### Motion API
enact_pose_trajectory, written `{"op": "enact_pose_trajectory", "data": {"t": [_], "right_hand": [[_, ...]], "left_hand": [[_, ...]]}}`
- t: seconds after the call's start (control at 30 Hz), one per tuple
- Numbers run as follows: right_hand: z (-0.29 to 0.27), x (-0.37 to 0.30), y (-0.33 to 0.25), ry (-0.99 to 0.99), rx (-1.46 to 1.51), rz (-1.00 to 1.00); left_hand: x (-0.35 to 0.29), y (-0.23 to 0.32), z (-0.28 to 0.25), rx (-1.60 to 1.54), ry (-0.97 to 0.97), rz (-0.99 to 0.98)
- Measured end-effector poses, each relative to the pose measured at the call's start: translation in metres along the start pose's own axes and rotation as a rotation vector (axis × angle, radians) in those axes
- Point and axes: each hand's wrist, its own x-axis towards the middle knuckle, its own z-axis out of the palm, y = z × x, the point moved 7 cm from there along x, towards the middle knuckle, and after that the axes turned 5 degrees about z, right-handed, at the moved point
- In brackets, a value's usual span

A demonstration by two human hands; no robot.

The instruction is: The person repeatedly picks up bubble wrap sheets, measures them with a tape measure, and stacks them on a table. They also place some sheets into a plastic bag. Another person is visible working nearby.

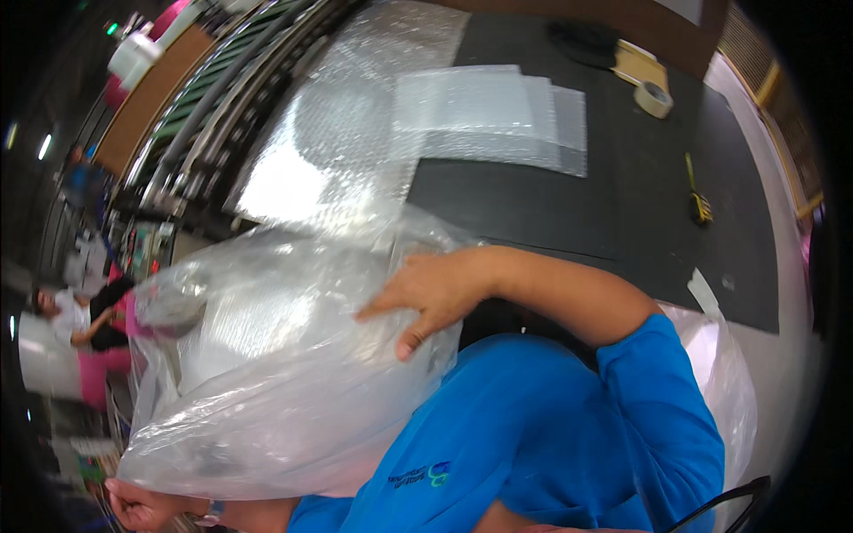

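A large clear plastic bag (293, 444) spreads in front of me, with a pale, shiny bundle (258, 311) showing through it; whether that is bubble wrap I cannot tell. My right hand (440, 289) lies flat on the bag's upper right part, fingers spread. At the lower left, my left hand (147, 505) has its fingers curled at the bag's bottom corner and pinches the film. Beyond the bag, a wide sheet of bubble wrap (346, 98) lies over the left of the dark table. Several cut bubble-wrap pieces (498, 115) are stacked beside it.
On the black tabletop (542, 209) a tape roll (653, 99) sits near brown cardboard (638, 64), with a yellow tape measure (699, 206) nearer. A roller conveyor (213, 98) runs along the left. Another person (75, 315) is seated farther left. More clear plastic (724, 382) hangs at right.
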Motion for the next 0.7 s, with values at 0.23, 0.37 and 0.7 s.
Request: {"op": "enact_pose_trajectory", "data": {"t": [0.23,0.37,0.7], "right_hand": [[-0.081,-0.1,-0.02,0.823,-0.15,0.009],[-0.107,-0.154,-0.042,1.138,0.147,-0.396],[-0.049,-0.191,0.061,1.099,-0.165,0.059]], "left_hand": [[-0.021,-0.028,0.126,0.644,-0.993,-0.008],[-0.01,0.067,0.156,-0.135,-0.975,0.047],[-0.136,0.375,0.2,-1.004,-1.456,0.777]]}}
